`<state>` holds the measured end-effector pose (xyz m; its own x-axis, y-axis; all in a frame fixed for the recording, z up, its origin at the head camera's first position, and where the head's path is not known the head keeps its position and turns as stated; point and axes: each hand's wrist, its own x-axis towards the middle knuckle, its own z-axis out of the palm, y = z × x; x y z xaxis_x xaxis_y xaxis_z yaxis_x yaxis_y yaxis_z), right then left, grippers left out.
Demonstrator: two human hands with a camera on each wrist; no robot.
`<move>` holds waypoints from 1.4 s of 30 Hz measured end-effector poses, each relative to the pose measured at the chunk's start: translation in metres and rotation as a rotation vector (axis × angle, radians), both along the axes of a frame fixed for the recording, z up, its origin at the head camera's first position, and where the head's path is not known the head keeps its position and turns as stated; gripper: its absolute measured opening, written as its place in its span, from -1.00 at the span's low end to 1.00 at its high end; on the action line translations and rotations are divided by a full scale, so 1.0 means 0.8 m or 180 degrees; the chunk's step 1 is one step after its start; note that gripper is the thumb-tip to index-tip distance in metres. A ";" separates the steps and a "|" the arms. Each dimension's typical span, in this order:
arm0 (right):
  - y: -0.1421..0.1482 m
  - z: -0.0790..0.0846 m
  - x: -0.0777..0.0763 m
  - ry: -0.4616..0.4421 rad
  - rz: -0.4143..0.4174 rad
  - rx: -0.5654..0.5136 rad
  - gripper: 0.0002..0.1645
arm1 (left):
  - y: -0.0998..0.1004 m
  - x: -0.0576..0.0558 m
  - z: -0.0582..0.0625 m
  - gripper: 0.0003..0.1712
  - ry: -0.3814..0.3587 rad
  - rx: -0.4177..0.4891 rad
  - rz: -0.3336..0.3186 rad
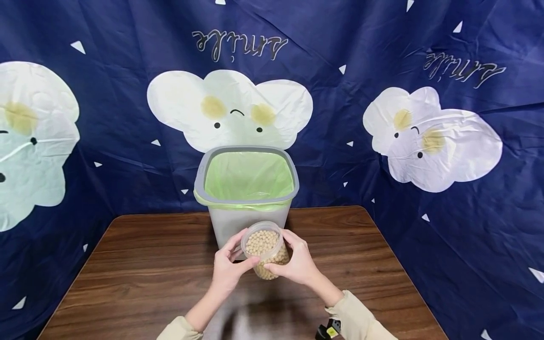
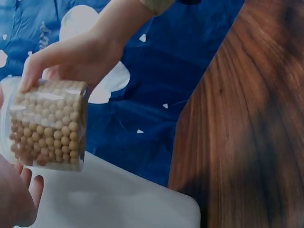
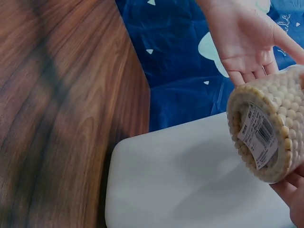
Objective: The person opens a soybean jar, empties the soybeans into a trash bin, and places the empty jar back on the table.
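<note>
Both hands hold a clear plastic jar (image 1: 272, 257) of small round beige balls in front of the bin, off the table. Its top has no lid, and the balls show through the round mouth. My left hand (image 1: 227, 264) grips the jar's left side, thumb across the front near the rim. On the other side my right hand (image 1: 299, 259) grips it, thumb low on the front. In the right wrist view the base of the jar (image 3: 285, 114) carries a white barcode label (image 3: 259, 135). The left wrist view shows the jar (image 2: 47, 126) from its side, packed with balls.
A white bin (image 1: 221, 222) with a grey rim (image 1: 250, 200) and a green liner bag (image 1: 246, 174) stands at the back of the wooden table (image 1: 148, 264). Behind hangs a dark blue curtain (image 1: 331, 118) with cloud prints. A small black object (image 1: 327, 329) shows at the right sleeve.
</note>
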<state>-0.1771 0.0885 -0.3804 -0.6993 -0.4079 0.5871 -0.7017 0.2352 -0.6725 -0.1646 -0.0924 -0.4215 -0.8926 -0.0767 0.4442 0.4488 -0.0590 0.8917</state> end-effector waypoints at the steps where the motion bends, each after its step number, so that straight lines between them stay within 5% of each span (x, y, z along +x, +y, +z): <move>1: 0.001 -0.001 -0.002 -0.0016 0.0037 -0.0020 -0.21 | -0.001 0.000 -0.001 -0.32 0.0069 0.0004 -0.0042; 7: 0.021 -0.028 -0.025 -0.0197 0.0723 -0.0047 -0.27 | -0.027 -0.009 0.000 -0.43 0.0392 -0.0027 -0.0986; 11: 0.027 -0.040 -0.034 -0.0284 0.1071 0.0126 -0.23 | -0.039 -0.016 0.001 -0.29 0.0296 -0.0012 -0.1701; 15: 0.023 -0.034 -0.030 -0.0358 0.1037 0.0136 -0.23 | -0.041 -0.018 -0.001 -0.22 0.0157 0.0140 -0.1932; 21: 0.012 -0.012 -0.017 -0.0191 0.0697 0.0052 -0.21 | -0.033 -0.018 -0.006 -0.26 0.0203 0.0091 -0.1393; 32: 0.005 -0.050 -0.038 0.0522 -0.0357 0.0261 -0.09 | 0.003 -0.005 -0.004 -0.31 -0.0009 0.0109 0.0200; 42: 0.006 -0.053 -0.036 0.0508 -0.0359 0.0250 -0.09 | 0.006 -0.001 0.001 -0.33 0.0017 0.0062 0.0332</move>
